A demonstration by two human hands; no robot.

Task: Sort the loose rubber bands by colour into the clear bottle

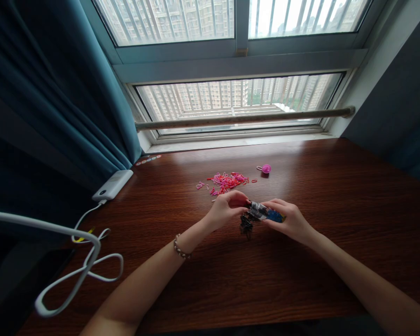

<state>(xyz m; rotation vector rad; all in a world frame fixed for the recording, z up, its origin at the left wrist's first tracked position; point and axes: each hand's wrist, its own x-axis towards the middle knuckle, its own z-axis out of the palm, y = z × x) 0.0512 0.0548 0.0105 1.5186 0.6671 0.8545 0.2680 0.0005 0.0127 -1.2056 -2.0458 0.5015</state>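
My right hand [291, 218] grips a small clear packet with a blue end [271, 214], thumb below and fingers above. My left hand [224, 210] is closed in a pinch at the packet's other end, where something dark shows between the fingertips. Directly below that end lies or hangs a tangle of thin black loops [246, 225]; I cannot tell whether it touches the table. Just beyond my left hand, a loose pile of pink and red small bands [227, 181] is spread out. A round pink object with a loop [266, 169] sits farther right.
The dark wooden table [182, 289] reaches to the window sill. At its left are a white power strip [112, 185] and a looped white cable [91, 261]. A blue curtain [105, 107] hangs there, and a metal rail [245, 119] crosses the window.
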